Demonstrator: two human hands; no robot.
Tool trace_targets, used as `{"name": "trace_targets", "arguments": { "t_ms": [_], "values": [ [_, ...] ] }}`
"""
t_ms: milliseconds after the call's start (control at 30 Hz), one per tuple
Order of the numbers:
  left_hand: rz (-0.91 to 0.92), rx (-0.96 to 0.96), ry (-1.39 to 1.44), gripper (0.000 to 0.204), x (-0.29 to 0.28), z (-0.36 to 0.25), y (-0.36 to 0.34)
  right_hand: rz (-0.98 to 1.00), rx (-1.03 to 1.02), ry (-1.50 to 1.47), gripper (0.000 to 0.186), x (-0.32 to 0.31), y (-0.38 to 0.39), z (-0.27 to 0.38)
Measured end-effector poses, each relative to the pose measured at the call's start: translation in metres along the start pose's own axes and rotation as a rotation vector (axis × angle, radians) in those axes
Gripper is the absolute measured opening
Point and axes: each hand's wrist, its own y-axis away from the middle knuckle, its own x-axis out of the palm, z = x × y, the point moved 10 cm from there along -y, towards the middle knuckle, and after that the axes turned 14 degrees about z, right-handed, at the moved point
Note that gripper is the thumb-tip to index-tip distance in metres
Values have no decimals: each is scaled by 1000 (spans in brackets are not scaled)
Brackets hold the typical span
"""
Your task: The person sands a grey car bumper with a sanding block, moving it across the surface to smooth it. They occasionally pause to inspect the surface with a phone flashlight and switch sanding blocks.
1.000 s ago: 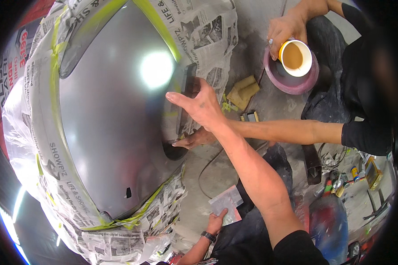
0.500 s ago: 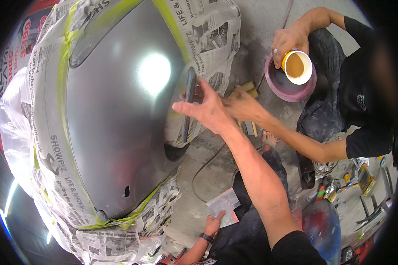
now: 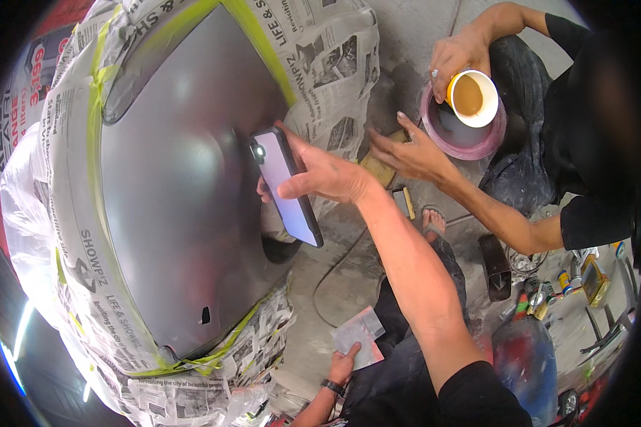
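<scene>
My right hand [image 3: 331, 174] grips a smartphone [image 3: 288, 192] in front of the grey car panel [image 3: 178, 185]. The phone's pale violet back faces up, its lamp lit beside the camera; some fingertips are hidden behind it. Low in the view, my left hand [image 3: 343, 366], with a dark band at the wrist, pinches thin pinkish-grey sheets [image 3: 367, 338] above my dark trousers. Newspaper [image 3: 71, 178] and yellow-green masking tape [image 3: 96, 142] border the panel.
At the right a person in black holds a yellow-and-white cup [image 3: 470, 99] of tan liquid over a pink-rimmed bowl [image 3: 466, 151]. That person's other hand [image 3: 413, 153] is open near a yellowish block [image 3: 377, 164]. Cans and tools [image 3: 548, 288] lie on the floor.
My right hand has turned the phone from edge-on to back-up, and the bright glare has left the panel. The other person's lower hand has drawn back from the panel side, fingers spread.
</scene>
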Motion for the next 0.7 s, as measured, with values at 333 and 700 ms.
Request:
{"name": "trace_targets", "arguments": {
  "t_ms": [333, 700],
  "values": [
    [12, 192, 82, 32, -6, 18, -28, -54, -23, 0, 113, -2, 20, 7],
    [39, 302, 165, 35, 13, -11, -9, -839, -257, 857, 104, -14, 78, 98]
  ]
}}
